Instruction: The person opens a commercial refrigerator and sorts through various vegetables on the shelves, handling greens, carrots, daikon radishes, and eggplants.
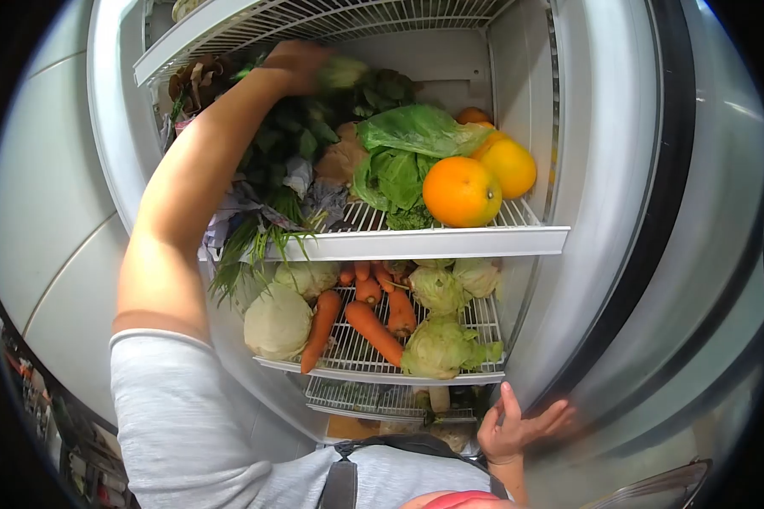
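Observation:
My left hand [299, 65], smeared by motion, reaches deep into the upper fridge shelf [399, 243]. Its fingers close on a blurred, pale green leafy vegetable [343, 74]; the exact kind is unclear. Dark leafy greens [284, 131] lie just below that hand, partly covered by my forearm. Low on the right, my right hand [518, 428] is open, fingers spread, holding nothing, beside the fridge's door-side edge. Green lettuce in a clear green bag [399, 170] sits mid-shelf, next to a large orange fruit [462, 192].
Carrots [373, 333], a pale cabbage [276, 322] and lettuce heads [439, 348] rest on the wire shelf below. Long thin green stalks [259, 242] hang over the upper shelf's front edge. A wire rack [348, 25] spans above my left hand. The fridge door [696, 212] stands at the right.

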A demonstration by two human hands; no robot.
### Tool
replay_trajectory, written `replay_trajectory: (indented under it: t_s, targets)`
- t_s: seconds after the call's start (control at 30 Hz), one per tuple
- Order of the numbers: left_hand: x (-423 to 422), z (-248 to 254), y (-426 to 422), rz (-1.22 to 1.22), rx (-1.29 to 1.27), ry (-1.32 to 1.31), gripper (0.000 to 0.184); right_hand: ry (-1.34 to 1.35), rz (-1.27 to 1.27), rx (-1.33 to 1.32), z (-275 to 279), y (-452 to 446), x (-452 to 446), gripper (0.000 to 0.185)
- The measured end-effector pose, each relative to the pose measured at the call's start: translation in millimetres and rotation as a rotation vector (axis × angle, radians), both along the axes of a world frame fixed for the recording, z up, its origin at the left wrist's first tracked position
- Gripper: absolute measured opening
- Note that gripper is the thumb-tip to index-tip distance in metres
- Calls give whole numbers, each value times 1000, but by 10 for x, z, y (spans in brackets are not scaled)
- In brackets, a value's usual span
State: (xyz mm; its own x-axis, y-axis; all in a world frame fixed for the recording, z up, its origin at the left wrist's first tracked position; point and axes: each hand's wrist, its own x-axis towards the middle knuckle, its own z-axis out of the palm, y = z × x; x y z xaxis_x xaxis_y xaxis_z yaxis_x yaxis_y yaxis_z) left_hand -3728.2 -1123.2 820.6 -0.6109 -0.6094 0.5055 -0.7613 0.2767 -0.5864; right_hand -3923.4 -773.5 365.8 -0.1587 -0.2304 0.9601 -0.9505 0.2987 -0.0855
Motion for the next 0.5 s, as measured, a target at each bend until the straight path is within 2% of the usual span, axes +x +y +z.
replay_trajectory:
  t_s: [0.07, 0.1, 0.17, 0.3, 0.4, 0.47, 0.5]
  targets:
    - [-15, -100, 237, -151, -273, -165, 53, 0, -5, 15, 23, 10, 0, 33]
    - [-11, -144, 275, -148, -270, -168, 53, 2, -11, 28, 35, 12, 7, 33]
    - [-11, -225, 349, -301, -587, -236, 65, 12, -32, 12, 44, -3, 15, 33]
    - [-103, -315, 1045, -332, -473, -110, 65, 19, -51, 1, 48, 4, 20, 34]
    - [-128, -348, 1642, -257, -449, -95, 55, 21, -34, -16, 52, -5, 23, 34]
    - [-121, -285, 1869, -279, -271, -6, 52, 15, -28, -19, 52, -6, 27, 35]
    - [-118, -269, 2023, -281, -270, -6, 52, 6, -21, -22, 46, -3, 29, 36]
